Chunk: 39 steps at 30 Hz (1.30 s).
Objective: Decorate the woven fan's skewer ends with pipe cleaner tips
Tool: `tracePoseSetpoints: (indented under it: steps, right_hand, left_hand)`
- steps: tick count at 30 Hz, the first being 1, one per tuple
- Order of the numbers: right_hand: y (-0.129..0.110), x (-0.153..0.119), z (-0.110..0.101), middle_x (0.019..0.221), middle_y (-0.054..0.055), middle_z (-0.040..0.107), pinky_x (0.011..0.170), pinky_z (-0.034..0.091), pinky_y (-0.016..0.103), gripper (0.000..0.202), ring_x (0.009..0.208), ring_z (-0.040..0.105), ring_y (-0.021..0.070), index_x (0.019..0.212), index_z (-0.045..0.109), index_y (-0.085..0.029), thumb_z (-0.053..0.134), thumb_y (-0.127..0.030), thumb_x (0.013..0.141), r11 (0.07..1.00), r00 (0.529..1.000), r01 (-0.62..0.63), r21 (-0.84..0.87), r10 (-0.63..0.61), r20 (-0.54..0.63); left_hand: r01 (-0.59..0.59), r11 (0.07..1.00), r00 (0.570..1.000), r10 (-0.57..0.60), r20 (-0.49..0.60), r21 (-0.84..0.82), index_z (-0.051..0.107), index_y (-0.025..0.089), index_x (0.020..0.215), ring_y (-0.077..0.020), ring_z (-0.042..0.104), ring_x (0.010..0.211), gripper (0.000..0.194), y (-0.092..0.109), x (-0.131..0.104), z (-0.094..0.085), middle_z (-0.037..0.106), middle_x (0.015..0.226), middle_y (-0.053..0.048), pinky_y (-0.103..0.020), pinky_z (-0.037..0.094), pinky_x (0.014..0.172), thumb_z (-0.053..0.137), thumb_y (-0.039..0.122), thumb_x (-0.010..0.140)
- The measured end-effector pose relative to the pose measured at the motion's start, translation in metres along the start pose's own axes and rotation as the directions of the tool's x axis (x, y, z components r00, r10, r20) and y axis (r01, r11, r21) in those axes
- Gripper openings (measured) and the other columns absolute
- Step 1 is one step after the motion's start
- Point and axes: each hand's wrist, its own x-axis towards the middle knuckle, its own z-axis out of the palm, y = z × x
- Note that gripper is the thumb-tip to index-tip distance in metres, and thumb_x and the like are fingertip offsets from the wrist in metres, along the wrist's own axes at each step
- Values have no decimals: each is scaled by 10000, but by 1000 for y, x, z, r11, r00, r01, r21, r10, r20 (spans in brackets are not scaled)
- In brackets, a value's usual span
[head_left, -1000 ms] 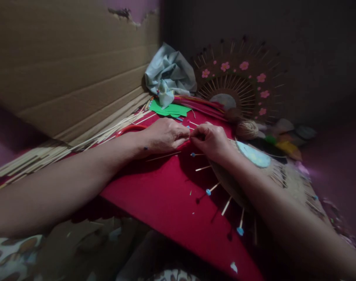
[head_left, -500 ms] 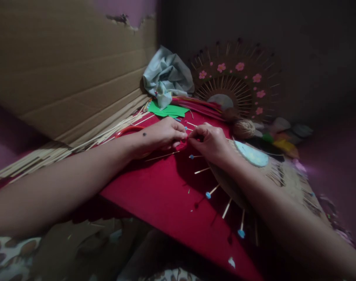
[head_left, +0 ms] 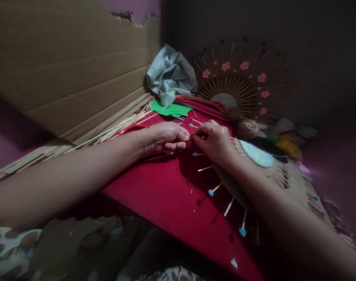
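Note:
My left hand (head_left: 170, 138) is closed, its thumb pressed on curled fingers. Almost touching it, my right hand (head_left: 214, 141) makes a pinch. Whatever lies between the fingertips is too small to make out. Under my right forearm is a cardboard fan-shaped piece (head_left: 296, 177) with a pale blue half disc (head_left: 256, 153). Thin sticks project from its edge, some carrying blue tips (head_left: 211, 192), others bare. Just behind my fingers lie a blue-tipped stick (head_left: 191, 125) and a pink-tipped one. My left wrist partly covers an orange-red curved rim (head_left: 132, 128).
A red tabletop (head_left: 154, 191) carries long pale sticks (head_left: 90, 145), green paper (head_left: 170, 110), a twine ball (head_left: 248, 128) and crumpled grey-blue cloth (head_left: 172, 72). Behind stands a round decorated piece (head_left: 233, 72) with pink flowers. Cardboard (head_left: 78, 62) forms a wall at left.
My left hand has rolled so more of its palm side and curled fingers show. My right hand keeps its pinch. The whole view has shifted slightly.

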Motion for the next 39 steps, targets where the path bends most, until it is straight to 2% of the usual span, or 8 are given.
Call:
tracePoseSetpoints:
  steps: [4, 11, 17, 24, 28, 30, 35, 39]
  right_hand:
    - [1, 1, 1, 617, -1, 599, 589, 390, 270, 169, 634, 495, 120, 590, 599, -190, 586, -81, 718, 1000, 1000, 11, -2, -11, -11]
    - [2, 2, 3, 623, -2, 614, 602, 404, 273, 177, 660, 504, 133, 587, 594, -200, 574, -86, 721, 1000, 1000, 9, -2, -9, -15]
    - [3, 4, 4, 632, 7, 611, 618, 407, 284, 182, 674, 506, 145, 585, 588, -200, 569, -100, 735, 999, 999, 40, -18, -40, -25]
    - [9, 7, 7, 635, 2, 616, 629, 392, 263, 161, 669, 508, 135, 596, 604, -185, 593, -91, 727, 1000, 1000, -1, -4, 1, 11]
    - [13, 12, 0, 685, 4, 662, 635, 417, 250, 70, 659, 558, 123, 710, 678, -175, 626, -129, 722, 989, 985, -101, 106, 84, 151]
    - [14, 16, -4, 752, 24, 695, 644, 439, 249, 127, 677, 593, 128, 807, 708, -169, 612, -135, 731, 976, 965, -138, 167, 95, 243]
    - [12, 23, -10, 796, 37, 713, 645, 457, 245, 221, 700, 618, 135, 832, 730, -162, 554, -89, 720, 964, 886, -196, 180, 96, 453]
    - [12, 25, -9, 731, 18, 697, 624, 432, 237, 133, 653, 587, 119, 775, 727, -159, 595, -177, 762, 973, 878, -170, 155, 77, 473]
  left_hand:
    - [-15, 1000, 998, 16, -56, 16, 448, 173, 627, -29, 202, 259, 149, 0, -2, 8, 419, 417, 55, -197, 146, 306, 468, 97, 754]
    - [-18, 999, 988, 23, -152, 33, 424, 170, 549, -37, 197, 237, 225, 5, -6, 18, 367, 339, 55, -198, 115, 302, 444, 87, 757]
    - [-112, 989, 959, 133, -249, 97, 385, 165, 502, -25, 230, 245, 268, 5, -8, 25, 411, 352, 46, -202, 121, 305, 472, 54, 729]
    - [-74, 972, 973, 119, -198, 221, 456, 159, 512, -43, 244, 237, 270, 9, -11, 19, 370, 315, 49, -214, 171, 313, 463, 113, 778]
    - [-39, 882, 982, 121, -145, 469, 524, 152, 532, -64, 367, 293, 274, 14, -18, 15, 467, 365, 10, -213, 252, 358, 504, 216, 797]
    - [12, 828, 986, 83, -143, 560, 517, 158, 518, -80, 424, 319, 277, 16, -20, 14, 520, 406, -12, -217, 287, 374, 500, 215, 788]
    - [24, 790, 991, 62, -119, 612, 529, 165, 557, -104, 465, 351, 213, 15, -19, 13, 561, 464, -22, -224, 313, 391, 476, 199, 761]
    - [66, 746, 990, 35, -138, 662, 512, 167, 537, -111, 475, 349, 208, 15, -17, 14, 546, 439, -19, -226, 317, 402, 464, 172, 739]
